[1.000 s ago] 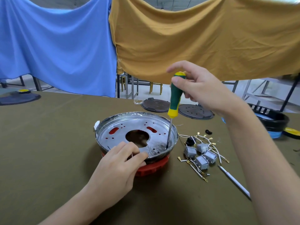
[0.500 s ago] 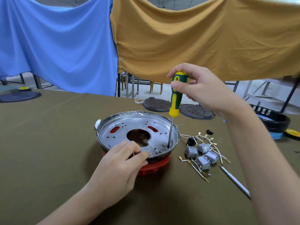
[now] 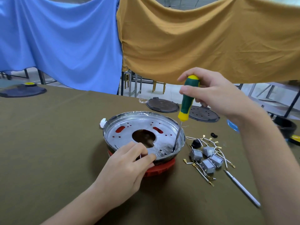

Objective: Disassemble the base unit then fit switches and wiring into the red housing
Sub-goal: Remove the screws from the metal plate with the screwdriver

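Note:
A round silver metal plate [image 3: 129,132] with a central hole sits on top of the red housing [image 3: 159,168] in the middle of the table. My left hand [image 3: 128,168] rests on the plate's near rim, fingers curled over the edge. My right hand [image 3: 211,93] grips the green and yellow screwdriver [image 3: 188,99] by its handle, upright. Its tip stands in the plate's right side near the rim. Several grey switches [image 3: 207,159] with white wires and brass terminals lie in a heap to the right of the housing.
A thin metal tool [image 3: 241,189] lies on the olive table cover at the right. Two dark round covers [image 3: 162,105] sit behind the housing. A black basket [image 3: 285,127] is at the far right, another dark disc [image 3: 22,90] at the far left.
My right hand has turned a little on the screwdriver handle, whose tip stays in the same spot on the plate. My left hand stays on the rim.

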Motion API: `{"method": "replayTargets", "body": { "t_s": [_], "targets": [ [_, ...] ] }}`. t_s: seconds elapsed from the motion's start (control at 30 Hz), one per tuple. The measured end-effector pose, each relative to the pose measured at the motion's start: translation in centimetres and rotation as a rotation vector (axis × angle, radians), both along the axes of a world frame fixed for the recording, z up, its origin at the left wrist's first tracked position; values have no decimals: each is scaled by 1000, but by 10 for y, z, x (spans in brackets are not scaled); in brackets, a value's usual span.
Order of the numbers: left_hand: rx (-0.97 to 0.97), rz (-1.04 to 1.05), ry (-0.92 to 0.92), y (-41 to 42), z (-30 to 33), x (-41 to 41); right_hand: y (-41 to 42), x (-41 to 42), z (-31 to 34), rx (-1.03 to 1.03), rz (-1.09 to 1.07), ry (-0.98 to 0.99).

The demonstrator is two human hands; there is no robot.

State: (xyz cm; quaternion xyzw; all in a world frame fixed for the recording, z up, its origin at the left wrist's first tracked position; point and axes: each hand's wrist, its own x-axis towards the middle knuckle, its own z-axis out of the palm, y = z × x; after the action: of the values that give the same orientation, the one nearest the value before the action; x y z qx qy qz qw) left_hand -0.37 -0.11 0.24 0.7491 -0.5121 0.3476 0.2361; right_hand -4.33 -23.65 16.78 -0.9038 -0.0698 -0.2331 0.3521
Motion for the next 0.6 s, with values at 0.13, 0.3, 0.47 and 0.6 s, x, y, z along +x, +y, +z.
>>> {"method": "replayTargets", "body": {
  "t_s": [0.13, 0.3, 0.47, 0.6],
  "targets": [
    [-3, -5, -67, -3, -2, 3, 8, 10, -5, -139, -339, -131],
    [-1, -22, -71, -1, -3, 6, 22, 18, -15, -214, -392, -154],
    [0, -17, -77, -1, -4, 7, 11, 5, -2, 69, -47, -6],
    [6, -18, -71, -1, -3, 7, 13, 8, -2, -126, -277, -156]
  ]
}}
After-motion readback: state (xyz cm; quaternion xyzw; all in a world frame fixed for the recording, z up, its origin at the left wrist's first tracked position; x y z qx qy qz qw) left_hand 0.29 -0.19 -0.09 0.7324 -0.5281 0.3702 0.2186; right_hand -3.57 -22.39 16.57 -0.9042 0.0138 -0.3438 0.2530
